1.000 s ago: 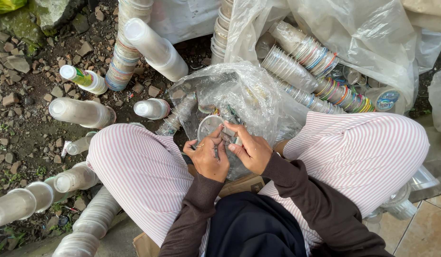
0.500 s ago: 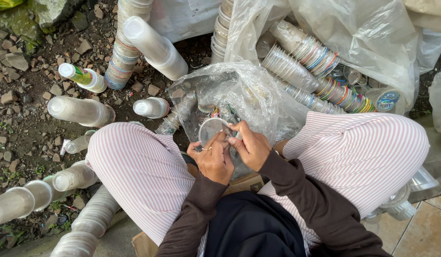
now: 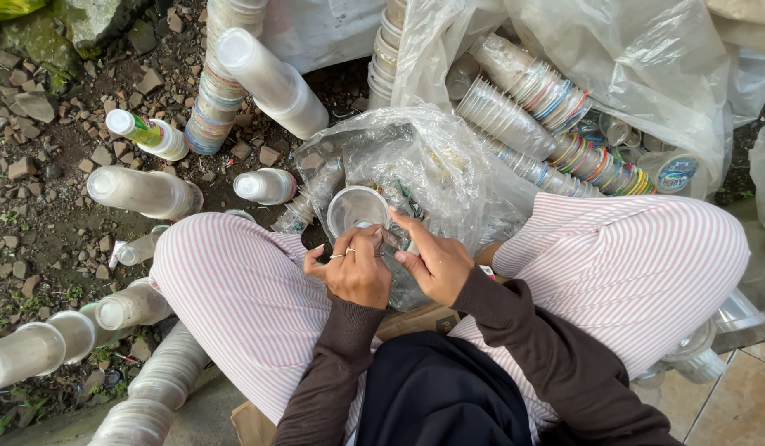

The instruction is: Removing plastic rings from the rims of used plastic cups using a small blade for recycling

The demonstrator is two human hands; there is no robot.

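1. Hands meet over the lap: left hand (image 3: 355, 272) and right hand (image 3: 432, 263) both clench a clear plastic cup (image 3: 357, 211), mouth tilted up toward the camera.
2. Left grip pinches the cup's lower part, a ring showing on one finger; right fingers (image 3: 409, 225) press along its side.
3. Cup sits between the striped trouser knees (image 3: 234, 289), just before a crumpled clear bag (image 3: 432, 161).
4. Beyond, nested cup stacks (image 3: 556, 132) spill from a big plastic sack (image 3: 646, 58).
5. Leftward, more capped stacks (image 3: 143, 192) lie on stony ground (image 3: 35, 124).
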